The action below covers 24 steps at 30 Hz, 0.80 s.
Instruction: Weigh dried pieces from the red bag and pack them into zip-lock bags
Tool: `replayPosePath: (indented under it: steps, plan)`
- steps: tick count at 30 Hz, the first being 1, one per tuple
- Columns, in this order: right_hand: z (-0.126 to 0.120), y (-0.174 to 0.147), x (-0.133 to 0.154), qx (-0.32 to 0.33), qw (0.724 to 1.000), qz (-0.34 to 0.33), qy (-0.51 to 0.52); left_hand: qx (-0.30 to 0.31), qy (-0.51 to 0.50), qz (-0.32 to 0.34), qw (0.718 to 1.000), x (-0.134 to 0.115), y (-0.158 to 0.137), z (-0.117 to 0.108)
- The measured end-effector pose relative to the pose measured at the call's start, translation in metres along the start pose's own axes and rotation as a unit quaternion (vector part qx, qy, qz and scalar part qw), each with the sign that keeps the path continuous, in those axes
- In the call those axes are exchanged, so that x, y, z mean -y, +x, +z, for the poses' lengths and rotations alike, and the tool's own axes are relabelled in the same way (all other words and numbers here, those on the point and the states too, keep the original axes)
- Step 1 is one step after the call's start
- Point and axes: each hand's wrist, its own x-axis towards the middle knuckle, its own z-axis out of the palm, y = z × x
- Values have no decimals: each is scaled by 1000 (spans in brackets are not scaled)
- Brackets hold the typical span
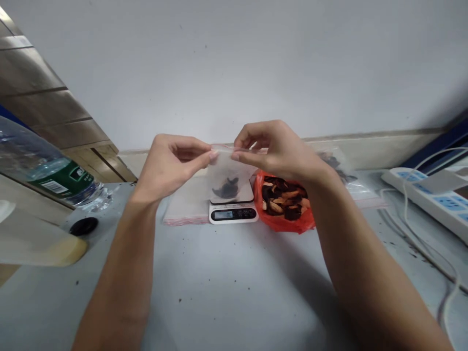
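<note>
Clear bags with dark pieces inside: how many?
2 visible: the held bag, pinched by the left hand and right hand; the other bag, right of the red bag, partly behind the right forearm. More may be hidden there.

From my remote station I count two bare hands point(166, 163) point(283, 151), one held zip bag point(223, 170), one digital scale point(234, 215), one red plastic bag point(292, 225), one green-labelled bottle point(69, 178), one black disc point(84, 225) and one power strip point(444, 207).

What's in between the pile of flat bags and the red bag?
The white scale sits between the flat bags and the red bag, as the head view shows.
</note>
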Motion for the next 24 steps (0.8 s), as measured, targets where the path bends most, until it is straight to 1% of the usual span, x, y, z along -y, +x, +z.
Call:
replayPosePath:
  steps: [5, 9, 12, 16, 21, 24]
  plan:
    - [2, 0, 4, 36, 999, 13, 32, 25, 16, 38, 999, -4, 0, -2]
    - [4, 1, 6, 52, 997, 7, 62, 13, 40, 56, 998, -7, -2, 2]
    - [3, 1, 5, 43, 998, 0, 45, 24, 55, 64, 996, -8, -3, 6]
    - [1, 0, 5, 26, 1000, 6, 6, 40, 67, 57, 995, -9, -3, 7]
    - [-3, -1, 4, 42, 999, 16, 15, 17, 85, 75, 993, -10, -3, 3]
    - [-6, -2, 6, 31, 999, 13, 0, 12, 91, 65, 994, -12, -4, 3]
